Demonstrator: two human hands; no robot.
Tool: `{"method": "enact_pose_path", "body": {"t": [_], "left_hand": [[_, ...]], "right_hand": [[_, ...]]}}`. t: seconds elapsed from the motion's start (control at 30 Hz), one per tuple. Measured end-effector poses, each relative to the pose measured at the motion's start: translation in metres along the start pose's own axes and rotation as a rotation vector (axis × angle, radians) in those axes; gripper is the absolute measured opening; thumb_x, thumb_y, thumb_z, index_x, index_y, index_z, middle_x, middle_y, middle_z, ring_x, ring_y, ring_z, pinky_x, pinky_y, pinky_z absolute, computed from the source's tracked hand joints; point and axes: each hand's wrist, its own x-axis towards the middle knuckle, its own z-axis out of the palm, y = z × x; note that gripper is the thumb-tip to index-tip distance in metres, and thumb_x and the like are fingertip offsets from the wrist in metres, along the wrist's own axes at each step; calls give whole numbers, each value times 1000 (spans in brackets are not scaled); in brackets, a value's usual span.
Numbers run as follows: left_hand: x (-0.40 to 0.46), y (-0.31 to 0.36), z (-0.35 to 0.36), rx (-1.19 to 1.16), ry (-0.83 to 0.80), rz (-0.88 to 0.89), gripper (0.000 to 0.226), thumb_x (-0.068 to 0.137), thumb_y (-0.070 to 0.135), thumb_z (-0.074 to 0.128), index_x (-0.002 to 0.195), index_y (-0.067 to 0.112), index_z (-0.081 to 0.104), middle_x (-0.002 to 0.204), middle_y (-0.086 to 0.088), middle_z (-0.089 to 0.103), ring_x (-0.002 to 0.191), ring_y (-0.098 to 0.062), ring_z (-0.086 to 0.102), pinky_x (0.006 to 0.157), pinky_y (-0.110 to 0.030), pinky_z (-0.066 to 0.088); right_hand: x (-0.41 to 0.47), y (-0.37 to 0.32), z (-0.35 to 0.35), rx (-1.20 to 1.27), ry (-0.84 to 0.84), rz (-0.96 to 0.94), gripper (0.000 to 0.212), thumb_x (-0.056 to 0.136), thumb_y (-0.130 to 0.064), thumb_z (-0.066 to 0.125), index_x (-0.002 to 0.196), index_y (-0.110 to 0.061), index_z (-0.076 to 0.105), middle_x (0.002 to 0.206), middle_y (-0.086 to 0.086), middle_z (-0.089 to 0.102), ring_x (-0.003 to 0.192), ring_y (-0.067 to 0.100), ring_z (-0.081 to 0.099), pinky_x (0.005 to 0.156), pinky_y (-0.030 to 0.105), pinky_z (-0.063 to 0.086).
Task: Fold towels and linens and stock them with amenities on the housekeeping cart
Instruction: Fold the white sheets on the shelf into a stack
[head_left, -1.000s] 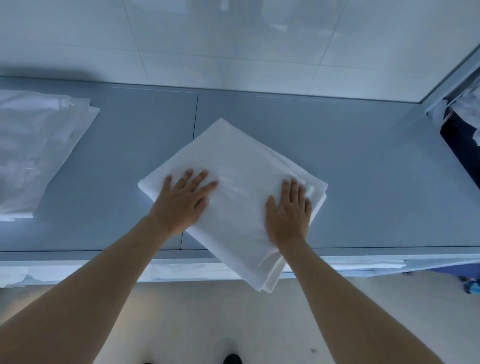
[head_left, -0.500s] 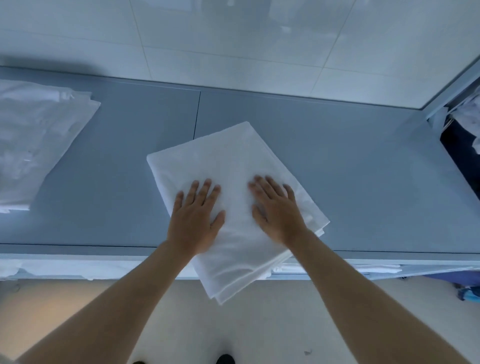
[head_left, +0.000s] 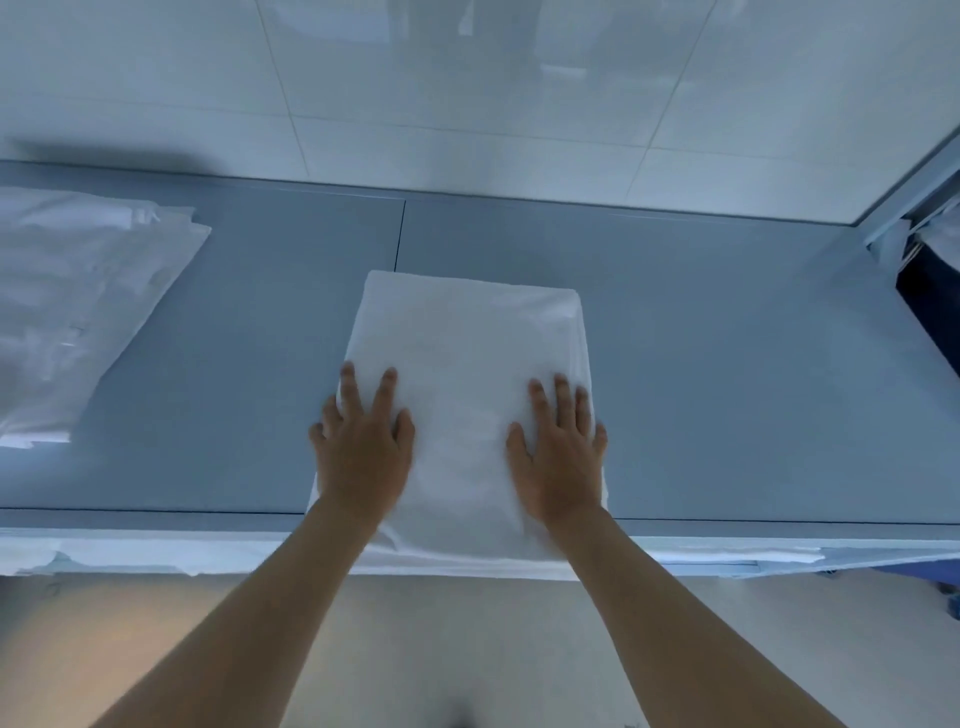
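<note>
A folded white linen lies squared up on the grey-blue table top, its near end hanging a little over the front edge. My left hand rests flat on the linen's near left side, fingers spread, some fingers over its left edge. On the near right side my right hand lies flat too, fingers reaching the right edge. Neither hand grips the cloth; both press down on it.
A second pile of folded white linen lies at the table's left end. More white cloth shows on a shelf under the table's front edge. A tiled wall backs the table. Dark fabric and white items sit at the far right.
The linen has been turned from a slanted position to lie square with the table edge. Both hands have shifted apart to its near left and right sides.
</note>
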Motion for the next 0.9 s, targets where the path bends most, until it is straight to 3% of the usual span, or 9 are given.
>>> {"method": "enact_pose_path", "body": {"t": [0.13,0.33,0.43,0.57,0.9], "left_hand": [[-14,2,-3,0,-34,-117,61,100,53,43,158,38,29,159,-20,26,124,-43,43,91,-56,45],[2,-5,-18,-95,-115,-155,68,97,66,41,157,41,21,136,-17,38,110,-42,51,89,-50,49],[2,-11,-23,-170,-115,-135,65,98,62,46,156,42,24,130,-15,40,97,-42,61,85,-47,51],[12,-35,-28,-275,-110,-129,55,97,60,49,148,49,31,104,-5,43,87,-40,62,80,-43,48],[43,-156,-50,-243,-134,-30,59,100,55,48,154,44,26,114,-9,45,79,-33,58,72,-37,44]], "right_hand": [[-2,-8,0,-74,-26,177,75,98,-62,33,162,-27,18,170,17,5,147,43,23,110,56,30],[5,-23,-2,-43,-12,271,68,101,-57,37,158,-21,25,161,23,20,123,43,40,89,50,49],[5,-29,-3,24,12,263,61,103,-47,41,156,-18,29,154,23,25,116,44,44,84,49,53],[-1,-44,0,112,50,274,56,104,-39,48,154,-18,33,146,22,30,112,47,51,87,50,52],[-20,-175,25,92,78,334,55,104,-38,46,154,-18,33,146,22,30,113,45,50,86,49,53]]}}
